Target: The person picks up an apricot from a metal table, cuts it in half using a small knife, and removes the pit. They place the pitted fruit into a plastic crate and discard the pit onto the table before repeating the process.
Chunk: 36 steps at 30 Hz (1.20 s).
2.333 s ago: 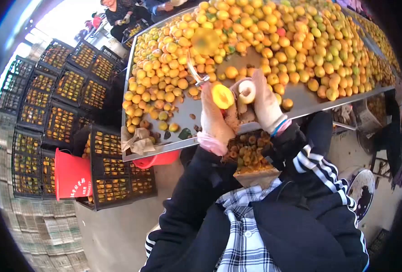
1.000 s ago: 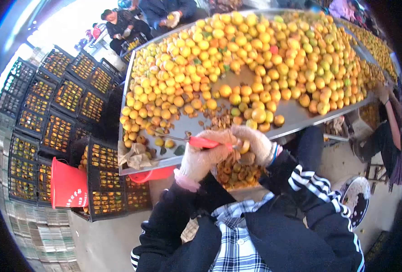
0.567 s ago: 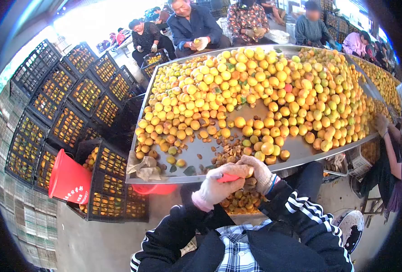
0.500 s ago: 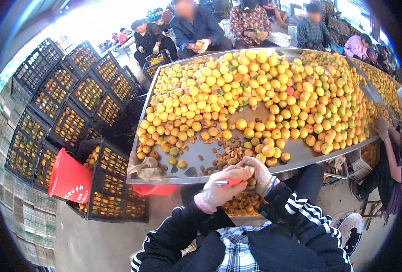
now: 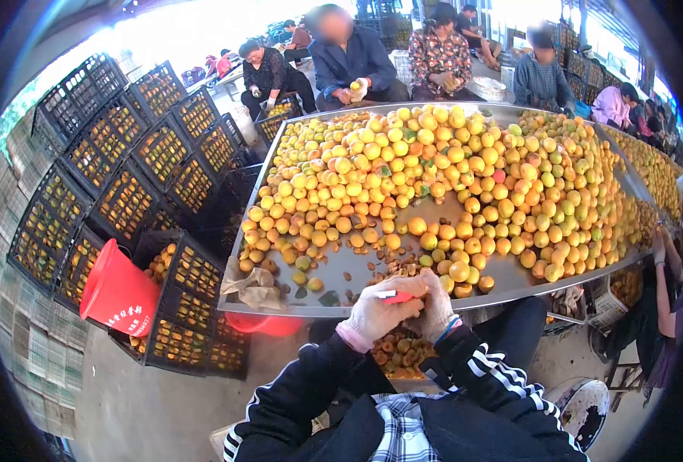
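Metal surface (image 5: 514, 279) heaped with fruit (image 5: 458, 160) across the middle and upper right of the frame; two gloved hands meet at its near edge.

At lower centre, the left hand (image 5: 374, 314) has its fingers clamped on a red tool (image 5: 400, 297), right against the right hand (image 5: 436, 306), whose fingers are bunched; whether they grip anything, I cannot tell. The tool's working end is hidden, so a slip, perhaps from a damp glove, could nick the right hand. A loose fruit (image 5: 485, 285) sits beside the near rim, right of the hands; an elbow knock might roll it off. Pits (image 5: 403, 267) lie just beyond the hands and could get mixed into the halves (image 5: 403, 353) below if swept.
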### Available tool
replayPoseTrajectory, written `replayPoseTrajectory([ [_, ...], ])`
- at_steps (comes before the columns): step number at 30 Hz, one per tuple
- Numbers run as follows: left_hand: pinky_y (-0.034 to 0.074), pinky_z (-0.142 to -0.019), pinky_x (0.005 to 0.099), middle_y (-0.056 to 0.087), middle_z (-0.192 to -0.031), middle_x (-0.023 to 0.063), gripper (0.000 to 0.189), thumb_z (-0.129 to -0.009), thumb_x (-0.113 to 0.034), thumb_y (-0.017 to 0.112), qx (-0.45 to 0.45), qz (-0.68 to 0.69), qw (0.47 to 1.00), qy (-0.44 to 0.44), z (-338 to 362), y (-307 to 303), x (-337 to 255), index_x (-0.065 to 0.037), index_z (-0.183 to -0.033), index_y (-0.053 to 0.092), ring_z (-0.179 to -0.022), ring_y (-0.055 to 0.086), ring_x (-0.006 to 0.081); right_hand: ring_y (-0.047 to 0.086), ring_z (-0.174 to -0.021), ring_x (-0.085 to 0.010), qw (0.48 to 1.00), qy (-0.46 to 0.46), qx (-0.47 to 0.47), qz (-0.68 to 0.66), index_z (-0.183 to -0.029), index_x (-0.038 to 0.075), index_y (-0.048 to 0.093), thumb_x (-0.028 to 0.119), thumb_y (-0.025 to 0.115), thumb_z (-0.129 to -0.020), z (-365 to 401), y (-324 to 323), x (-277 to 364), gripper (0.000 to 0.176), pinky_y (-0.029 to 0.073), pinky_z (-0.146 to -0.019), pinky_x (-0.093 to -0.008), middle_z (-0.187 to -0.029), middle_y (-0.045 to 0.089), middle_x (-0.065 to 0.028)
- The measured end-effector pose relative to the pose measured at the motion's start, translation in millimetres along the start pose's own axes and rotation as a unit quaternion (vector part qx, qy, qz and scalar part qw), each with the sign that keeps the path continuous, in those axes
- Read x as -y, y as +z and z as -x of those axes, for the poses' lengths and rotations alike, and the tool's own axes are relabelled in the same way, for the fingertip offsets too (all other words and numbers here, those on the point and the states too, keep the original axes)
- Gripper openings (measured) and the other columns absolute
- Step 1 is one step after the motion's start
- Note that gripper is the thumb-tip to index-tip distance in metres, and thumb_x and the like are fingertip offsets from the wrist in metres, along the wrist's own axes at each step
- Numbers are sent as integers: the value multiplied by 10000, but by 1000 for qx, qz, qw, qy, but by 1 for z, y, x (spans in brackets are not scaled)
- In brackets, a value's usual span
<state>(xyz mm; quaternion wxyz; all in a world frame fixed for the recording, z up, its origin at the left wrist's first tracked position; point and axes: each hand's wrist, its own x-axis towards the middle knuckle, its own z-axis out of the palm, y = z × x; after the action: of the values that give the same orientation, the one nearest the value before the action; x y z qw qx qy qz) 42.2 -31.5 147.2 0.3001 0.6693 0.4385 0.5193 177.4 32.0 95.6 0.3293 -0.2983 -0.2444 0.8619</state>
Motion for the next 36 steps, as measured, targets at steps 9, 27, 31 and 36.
replayPoseTrajectory([
  [9,499,-741,260,691,-967,38,142,-861,-29,703,-79,186,968,-148,-25,-24,-5,-8,-999,677,-846,615,100,507,-619,-141,995,-82,42,47,-968,134,548,426,491,-998,0,11,7,299,410,-540,-287,-831,569,-17],
  [27,520,-754,281,685,-977,68,188,-858,-54,712,-316,240,912,-105,-17,5,79,-35,-1041,673,-857,640,149,622,-990,-215,993,-30,105,-42,-1434,13,374,21,455,-849,-9,6,7,591,524,-876,-353,-1205,581,-89],
  [31,516,-783,274,683,-971,42,190,-842,-50,741,-344,75,926,-134,0,-7,133,-30,-1023,688,-874,628,140,645,-945,-173,908,-112,32,403,-1272,16,498,99,517,-934,-52,-39,-9,349,542,-807,-343,-1033,625,-54],
  [36,505,-722,260,668,-942,28,129,-857,-28,716,-359,134,910,-158,9,-1,113,-41,-981,685,-808,600,117,666,-979,-316,724,-111,87,675,-1157,80,616,265,600,-921,-19,-42,-53,301,512,-852,-370,-1015,695,-109],
])
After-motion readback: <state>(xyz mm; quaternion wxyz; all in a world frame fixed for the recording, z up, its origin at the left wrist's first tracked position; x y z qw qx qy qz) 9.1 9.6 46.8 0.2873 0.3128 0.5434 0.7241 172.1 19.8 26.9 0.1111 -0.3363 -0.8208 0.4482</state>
